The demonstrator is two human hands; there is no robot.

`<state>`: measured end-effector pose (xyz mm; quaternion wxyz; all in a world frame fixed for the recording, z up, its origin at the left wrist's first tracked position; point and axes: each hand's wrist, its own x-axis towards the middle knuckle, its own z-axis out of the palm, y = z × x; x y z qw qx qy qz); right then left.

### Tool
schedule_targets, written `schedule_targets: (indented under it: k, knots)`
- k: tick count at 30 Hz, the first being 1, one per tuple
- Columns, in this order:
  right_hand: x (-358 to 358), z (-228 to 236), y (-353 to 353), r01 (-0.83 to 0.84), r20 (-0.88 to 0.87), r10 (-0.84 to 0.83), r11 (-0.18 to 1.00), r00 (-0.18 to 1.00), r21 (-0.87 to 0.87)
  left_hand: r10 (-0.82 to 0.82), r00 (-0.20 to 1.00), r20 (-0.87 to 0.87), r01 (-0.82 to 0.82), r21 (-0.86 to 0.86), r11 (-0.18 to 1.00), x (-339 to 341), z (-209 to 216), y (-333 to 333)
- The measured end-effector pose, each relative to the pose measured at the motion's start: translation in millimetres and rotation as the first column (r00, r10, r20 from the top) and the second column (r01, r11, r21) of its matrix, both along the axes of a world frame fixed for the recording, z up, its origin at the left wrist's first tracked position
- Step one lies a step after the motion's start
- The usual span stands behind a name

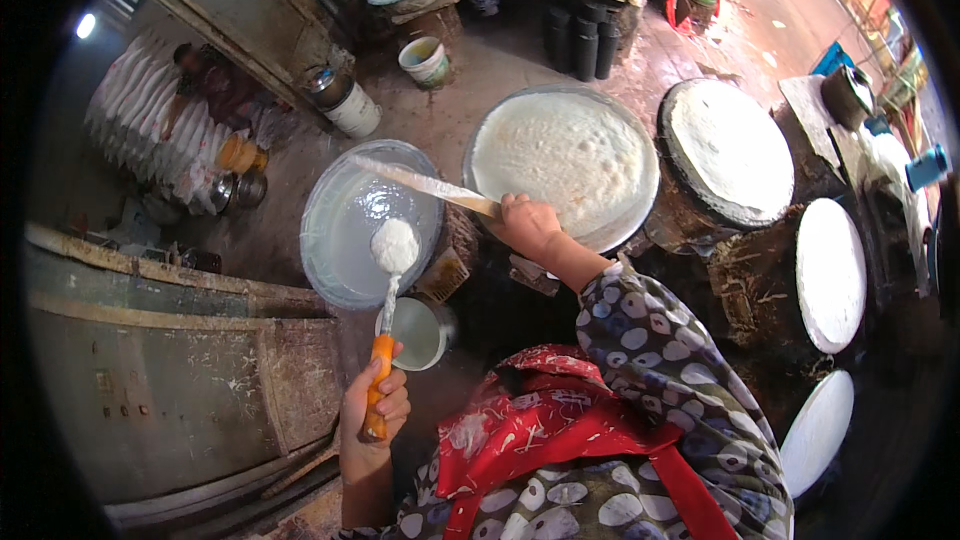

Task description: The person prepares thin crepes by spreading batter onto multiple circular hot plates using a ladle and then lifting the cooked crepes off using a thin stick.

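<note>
My left hand is closed around the orange handle of a ladle. The ladle's rounded bowl is coated white and sits over a wide basin of pale, milky liquid. My right hand grips the near end of a flat wooden stick, whose white-smeared blade reaches left across the basin's far part. Just beyond that hand lies a large round pan with a bumpy, whitish layer in it. Below the basin stands a pale bucket, partly covered by the ladle and the basin.
More round white-topped surfaces stand to the right, including a dark-rimmed one and a tilted white disc. A paint-type bucket and a lidded can stand behind. Metal panels border the left. A person is at far left.
</note>
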<state>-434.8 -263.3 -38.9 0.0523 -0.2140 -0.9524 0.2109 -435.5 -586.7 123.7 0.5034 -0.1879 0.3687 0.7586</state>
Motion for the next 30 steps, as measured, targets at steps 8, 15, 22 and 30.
schedule_targets:
  k: [8,15,22,30]
  knots:
    - [11,23,39,0.147,-0.327,-0.200,0.973,0.924,-0.179,0.084,0.996,-0.007,-0.084,0.045,0.995,11,0,-15]
    - [167,105,110,0.178,-0.505,-0.768,0.603,0.394,-0.777,-0.160,0.986,-0.052,0.165,0.108,0.980,-19,12,39]
    - [349,203,21,0.478,-0.414,-0.910,0.358,-0.014,-0.802,-0.597,0.801,0.048,0.582,0.173,0.795,-51,31,155]
    - [419,241,-227,0.664,-0.558,-0.628,0.088,-0.542,-0.743,-0.976,0.216,-0.011,0.942,0.267,0.206,-35,66,216]
